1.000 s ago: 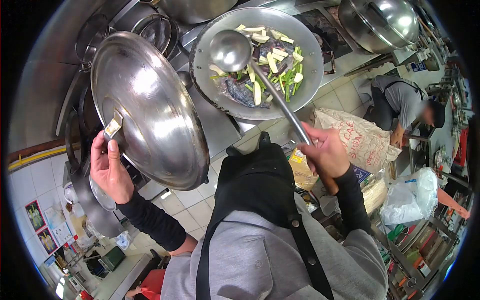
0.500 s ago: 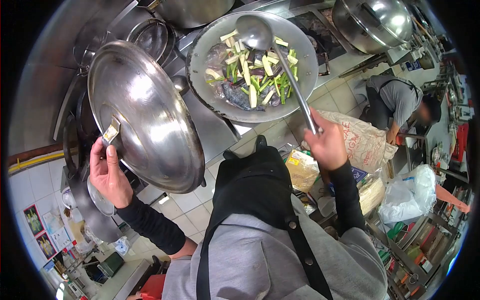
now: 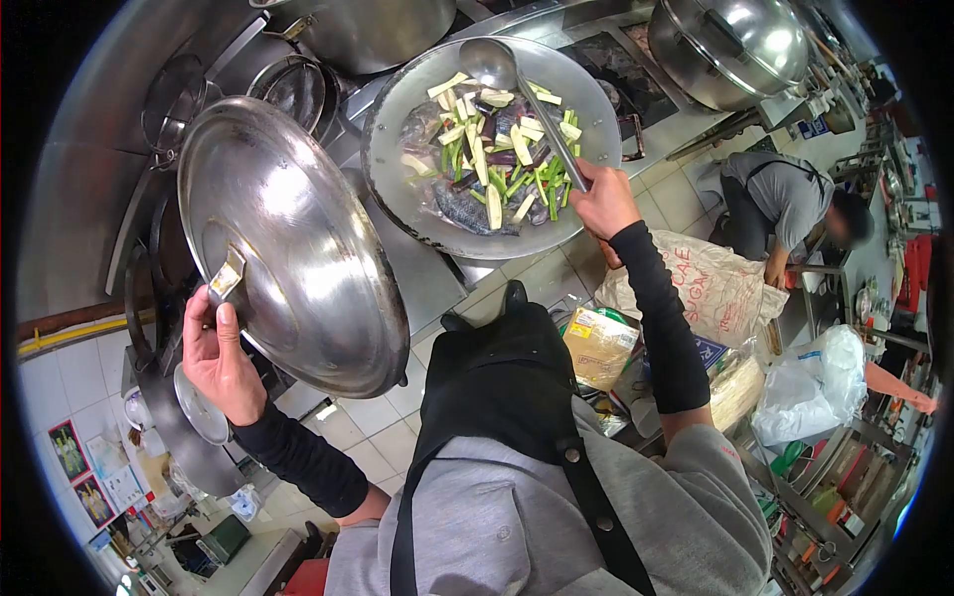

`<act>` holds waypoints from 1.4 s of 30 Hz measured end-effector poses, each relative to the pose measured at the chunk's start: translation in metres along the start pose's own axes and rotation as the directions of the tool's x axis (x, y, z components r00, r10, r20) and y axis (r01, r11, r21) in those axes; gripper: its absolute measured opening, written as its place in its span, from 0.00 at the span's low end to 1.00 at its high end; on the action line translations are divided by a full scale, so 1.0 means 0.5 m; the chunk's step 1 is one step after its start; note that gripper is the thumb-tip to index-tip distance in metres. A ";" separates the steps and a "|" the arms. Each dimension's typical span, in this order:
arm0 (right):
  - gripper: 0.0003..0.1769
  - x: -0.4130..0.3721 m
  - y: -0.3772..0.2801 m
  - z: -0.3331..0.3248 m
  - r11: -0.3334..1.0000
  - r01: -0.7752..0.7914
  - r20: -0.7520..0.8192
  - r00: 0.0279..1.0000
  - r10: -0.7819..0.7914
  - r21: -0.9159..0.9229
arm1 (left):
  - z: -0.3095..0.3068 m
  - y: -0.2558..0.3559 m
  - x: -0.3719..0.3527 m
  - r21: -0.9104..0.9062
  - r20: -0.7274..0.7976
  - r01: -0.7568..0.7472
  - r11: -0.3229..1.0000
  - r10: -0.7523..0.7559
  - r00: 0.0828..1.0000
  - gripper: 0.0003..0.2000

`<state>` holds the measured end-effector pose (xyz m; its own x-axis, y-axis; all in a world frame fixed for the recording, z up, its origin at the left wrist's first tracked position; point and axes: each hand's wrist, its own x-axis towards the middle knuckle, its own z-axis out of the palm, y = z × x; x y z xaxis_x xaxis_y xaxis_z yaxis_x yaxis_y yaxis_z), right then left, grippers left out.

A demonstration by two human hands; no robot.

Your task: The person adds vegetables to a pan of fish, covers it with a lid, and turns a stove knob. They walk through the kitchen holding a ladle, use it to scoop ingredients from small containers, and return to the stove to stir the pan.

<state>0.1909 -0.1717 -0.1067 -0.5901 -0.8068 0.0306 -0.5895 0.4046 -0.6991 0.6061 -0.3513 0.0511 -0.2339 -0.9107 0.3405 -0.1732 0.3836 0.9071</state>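
My left hand [image 3: 223, 360] grips the handle of a large domed metal lid [image 3: 298, 268], which it holds up tilted at the left of the wok. The fingers of my right hand [image 3: 606, 202] are wrapped round the handle of a steel ladle [image 3: 490, 64]. The ladle's bowl lies over the far part of the wide wok [image 3: 391, 94], with its handle slanting across the food. In the wok are fish pieces [image 3: 459, 206], pale vegetable strips [image 3: 480, 159], green stalk pieces and some dark purple pieces.
Behind the wok stands a big steel pot [image 3: 373, 30]. A domed-lidded pot [image 3: 735, 45] is at the back right, and strainers [image 3: 293, 94] hang at the left. To the right are a sugar sack [image 3: 686, 288], a white plastic bag [image 3: 815, 387] and a crouching person [image 3: 785, 204].
My right hand has moved forward and left towards the wok, bringing the ladle handle lower over the food. The lid stays held up in my left hand, nearly unmoved.
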 end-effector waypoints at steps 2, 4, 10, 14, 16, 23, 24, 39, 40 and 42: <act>0.18 0.006 0.010 0.011 1.000 0.019 -0.001 1.000 -0.019 -0.015 | -0.001 -0.002 0.000 0.003 0.003 0.005 1.000 -0.005 1.000 0.16; 0.20 0.008 0.017 0.021 0.999 0.018 -0.003 1.000 -0.018 -0.043 | 0.002 -0.005 0.000 0.006 -0.001 0.016 1.000 -0.016 1.000 0.16; 0.25 0.004 0.031 0.027 0.998 -0.037 0.015 0.999 0.038 -0.049 | 0.002 -0.011 -0.002 0.022 -0.009 0.005 1.000 -0.005 1.000 0.15; 0.23 0.010 0.024 0.011 0.974 -0.192 0.122 0.977 0.177 0.122 | 0.002 -0.013 -0.002 0.016 -0.015 0.004 1.000 -0.004 1.000 0.15; 0.20 0.012 0.019 0.005 0.879 -0.331 0.227 0.937 0.264 0.344 | 0.002 -0.011 -0.002 0.008 -0.012 0.008 1.000 -0.008 1.000 0.16; 0.09 -0.002 0.017 -0.007 0.509 -0.456 0.314 0.885 0.343 0.730 | 0.002 -0.009 0.000 0.018 -0.012 0.007 1.000 -0.007 1.000 0.16; 0.09 -0.007 0.014 -0.013 0.487 -0.464 0.314 0.879 0.359 0.740 | 0.004 -0.008 0.001 0.020 -0.013 0.013 1.000 -0.013 1.000 0.16; 0.21 -0.232 -0.128 -0.099 0.493 -0.596 0.530 0.799 0.284 0.634 | 0.003 -0.002 0.009 0.041 -0.019 -0.006 0.999 0.007 1.000 0.15; 0.25 -0.242 -0.155 -0.101 0.549 -0.572 0.525 0.810 0.261 0.610 | 0.004 -0.002 0.010 0.048 -0.021 -0.008 0.999 0.009 1.000 0.15; 0.25 -0.268 -0.176 -0.099 0.610 -0.573 0.552 0.795 0.251 0.547 | 0.004 -0.003 0.011 0.027 -0.014 -0.006 1.000 0.007 1.000 0.15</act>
<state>0.2943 -0.0779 -0.0138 -0.3127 -0.7776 -0.5455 0.2802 0.4732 -0.8352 0.6033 -0.3567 0.0514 -0.2220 -0.9101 0.3498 -0.1977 0.3934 0.8979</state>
